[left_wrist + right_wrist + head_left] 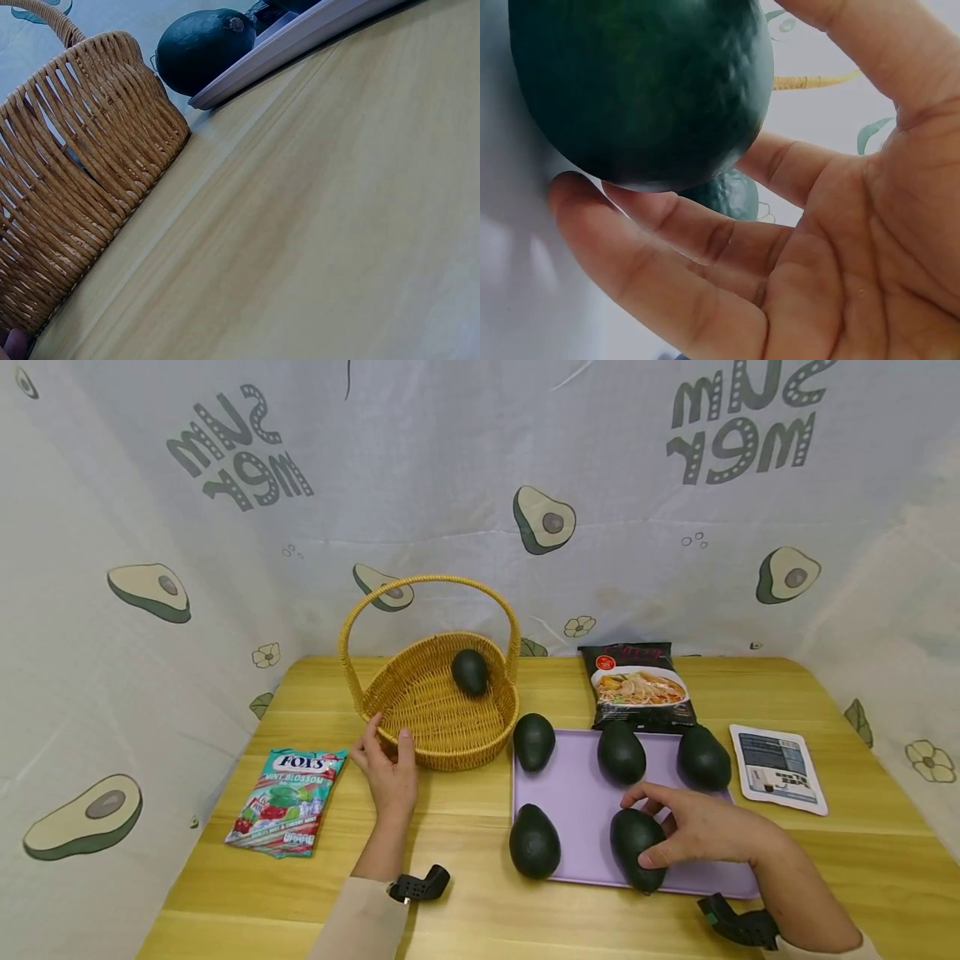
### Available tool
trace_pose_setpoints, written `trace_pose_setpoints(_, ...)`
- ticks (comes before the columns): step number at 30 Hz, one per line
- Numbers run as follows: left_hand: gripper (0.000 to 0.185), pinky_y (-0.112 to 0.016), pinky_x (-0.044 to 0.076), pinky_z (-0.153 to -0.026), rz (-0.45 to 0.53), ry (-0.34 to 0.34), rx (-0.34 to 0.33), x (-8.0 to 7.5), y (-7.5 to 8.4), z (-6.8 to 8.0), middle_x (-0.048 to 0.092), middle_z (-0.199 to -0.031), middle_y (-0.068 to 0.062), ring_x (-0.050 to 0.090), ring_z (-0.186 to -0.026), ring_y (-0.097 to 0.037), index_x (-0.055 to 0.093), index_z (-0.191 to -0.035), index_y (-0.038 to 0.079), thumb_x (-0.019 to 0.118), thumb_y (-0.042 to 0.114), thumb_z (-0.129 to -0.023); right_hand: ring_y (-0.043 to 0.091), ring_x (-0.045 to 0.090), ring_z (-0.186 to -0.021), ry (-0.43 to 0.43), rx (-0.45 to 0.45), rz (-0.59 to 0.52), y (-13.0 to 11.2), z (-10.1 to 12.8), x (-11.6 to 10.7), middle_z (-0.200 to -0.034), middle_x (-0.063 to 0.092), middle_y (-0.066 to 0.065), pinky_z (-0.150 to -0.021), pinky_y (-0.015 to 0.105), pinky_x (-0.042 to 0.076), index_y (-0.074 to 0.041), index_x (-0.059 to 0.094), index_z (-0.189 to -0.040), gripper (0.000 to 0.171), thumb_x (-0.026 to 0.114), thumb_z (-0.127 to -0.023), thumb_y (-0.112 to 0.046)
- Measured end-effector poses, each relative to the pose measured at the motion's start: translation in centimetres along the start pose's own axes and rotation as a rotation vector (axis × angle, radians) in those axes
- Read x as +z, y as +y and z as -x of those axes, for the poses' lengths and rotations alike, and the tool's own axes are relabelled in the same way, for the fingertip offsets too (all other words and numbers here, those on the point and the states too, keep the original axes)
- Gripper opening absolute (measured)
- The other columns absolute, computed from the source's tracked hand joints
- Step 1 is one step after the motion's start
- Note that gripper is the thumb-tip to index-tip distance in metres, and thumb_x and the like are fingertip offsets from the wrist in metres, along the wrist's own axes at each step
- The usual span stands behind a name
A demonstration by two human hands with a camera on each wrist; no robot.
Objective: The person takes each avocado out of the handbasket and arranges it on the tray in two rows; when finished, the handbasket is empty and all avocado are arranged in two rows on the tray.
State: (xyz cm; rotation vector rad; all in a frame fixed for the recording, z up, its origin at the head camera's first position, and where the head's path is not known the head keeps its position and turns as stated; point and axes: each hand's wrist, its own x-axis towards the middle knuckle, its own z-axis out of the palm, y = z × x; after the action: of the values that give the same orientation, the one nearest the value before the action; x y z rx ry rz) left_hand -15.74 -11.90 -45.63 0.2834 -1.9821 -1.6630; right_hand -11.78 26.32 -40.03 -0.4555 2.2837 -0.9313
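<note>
My right hand [708, 827] holds a dark green avocado [633, 843] at the front of the lilac tray [573, 802], thumb on the near side and fingers round the far side. In the right wrist view, fingertips curve under that avocado's [641, 90] rounded end. More avocados sit on the tray: one at the left front [535, 843], others along its back edge. My left hand [393, 781] touches the front left of the yellow wicker basket [457, 760], fingers spread and loosely bent. Inside the basket, one avocado [470, 673] lies toward the back right.
A mint candy bag [288, 802] lies left of the basket. Behind the tray is a black noodle packet [637, 685], and right of it a white pouch [778, 768]. The basket's tall handle [431, 578] arches upward. A printed curtain [450, 468] hangs behind the table.
</note>
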Motion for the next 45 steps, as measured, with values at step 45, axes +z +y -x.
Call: trace_pose_setpoints(45,0.044,-0.021,0.035,-0.066,-0.027,0.009,0.044,0.0,-0.1,0.1,0.023,-0.114,-0.031,0.038,-0.083,-0.040,0.039,-0.136,0.015,0.054,0.022,-0.094,0.022,0.055,-0.083,0.007,0.051,0.024,-0.4,0.2,0.3,-0.108,0.053,0.013,-0.070,0.040,0.044,-0.020,0.051,-0.119,0.053,0.075,-0.075,-0.035)
